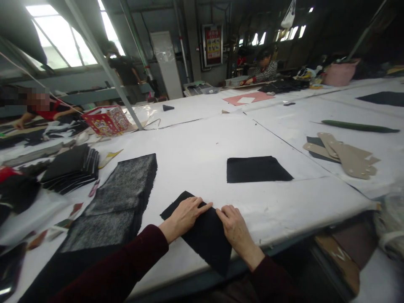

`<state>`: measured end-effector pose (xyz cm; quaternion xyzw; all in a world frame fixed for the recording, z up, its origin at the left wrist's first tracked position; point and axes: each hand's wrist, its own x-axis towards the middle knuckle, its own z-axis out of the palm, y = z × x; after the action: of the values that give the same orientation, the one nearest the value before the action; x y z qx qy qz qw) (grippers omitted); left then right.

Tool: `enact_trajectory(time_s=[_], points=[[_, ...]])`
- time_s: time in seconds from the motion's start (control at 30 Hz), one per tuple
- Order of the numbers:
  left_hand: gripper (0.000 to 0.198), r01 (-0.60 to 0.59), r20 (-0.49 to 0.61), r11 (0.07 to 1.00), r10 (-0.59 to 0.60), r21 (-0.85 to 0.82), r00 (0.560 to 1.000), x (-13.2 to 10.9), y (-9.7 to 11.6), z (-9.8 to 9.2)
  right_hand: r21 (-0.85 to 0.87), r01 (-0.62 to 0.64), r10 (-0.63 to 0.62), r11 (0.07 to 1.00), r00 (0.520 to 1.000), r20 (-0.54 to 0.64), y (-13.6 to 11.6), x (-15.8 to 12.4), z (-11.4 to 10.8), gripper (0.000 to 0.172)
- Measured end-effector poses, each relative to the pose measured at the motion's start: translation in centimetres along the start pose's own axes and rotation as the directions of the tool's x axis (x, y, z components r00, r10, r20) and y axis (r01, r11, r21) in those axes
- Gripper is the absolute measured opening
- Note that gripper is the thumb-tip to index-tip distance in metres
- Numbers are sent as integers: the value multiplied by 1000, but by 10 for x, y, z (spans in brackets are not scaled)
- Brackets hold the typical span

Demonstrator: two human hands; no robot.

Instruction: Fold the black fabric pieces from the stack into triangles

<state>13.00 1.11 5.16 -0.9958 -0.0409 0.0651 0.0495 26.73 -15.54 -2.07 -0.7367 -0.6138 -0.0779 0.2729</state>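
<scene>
A black fabric piece (pixel 206 235) lies at an angle on the table's near side, its lower corner at the front edge. My left hand (pixel 186 213) rests palm down on its upper part, fingers stretched toward the far right edge. At that same edge, my right hand (pixel 234 225) has its thumb and index finger closed on the fabric; the exact grip is partly hidden. To the left is a stack of long dark grey, speckled fabric (pixel 115 204), with my left sleeve crossing near it. Beyond my hands lies another black fabric piece (pixel 257 169), flat and apart from them.
Beige card templates (pixel 344 153) and a long green pointed object (pixel 360 126) lie at the right. Folded dark fabric (pixel 67 168) and a red patterned box (pixel 107 121) stand left, near a slanting pole (pixel 105 63). Several people are around the tables farther back.
</scene>
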Motion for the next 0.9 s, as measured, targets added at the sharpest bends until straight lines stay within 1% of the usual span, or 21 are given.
enact_trajectory(time_s=[0.07,0.13,0.23,0.3,0.4,0.53,0.63,0.77,0.83,0.9], points=[[66,-19,12,999,19,37,1000,3,4,-3,8,-2,2,1000,1000,9,2,-2,-3,24],[65,-47,-7,997,47,57,999,5,7,-5,10,-6,6,1000,1000,21,3,-4,-7,25],[57,-84,-31,996,85,40,996,8,10,-3,-8,0,0,1000,999,35,5,-7,-12,25],[54,-80,-6,997,80,16,997,9,13,-2,-23,7,-6,1000,999,44,6,-9,-15,25],[59,-77,34,997,77,15,996,12,19,0,-38,14,-12,999,998,55,9,-11,-18,25],[62,-58,43,995,55,84,998,15,29,-1,-57,17,-14,998,998,54,12,-15,-21,26],[63,-43,31,993,40,110,999,17,32,-1,-66,34,-31,997,998,48,14,-18,-22,26],[59,-99,-21,993,100,58,995,19,31,1,-76,58,-54,995,997,55,17,-21,-24,26],[55,-119,-23,993,119,7,993,20,31,4,-88,71,-66,994,996,61,18,-22,-27,27],[56,-113,-4,993,113,-40,994,21,31,5,-100,81,-74,992,995,70,19,-23,-29,28]])
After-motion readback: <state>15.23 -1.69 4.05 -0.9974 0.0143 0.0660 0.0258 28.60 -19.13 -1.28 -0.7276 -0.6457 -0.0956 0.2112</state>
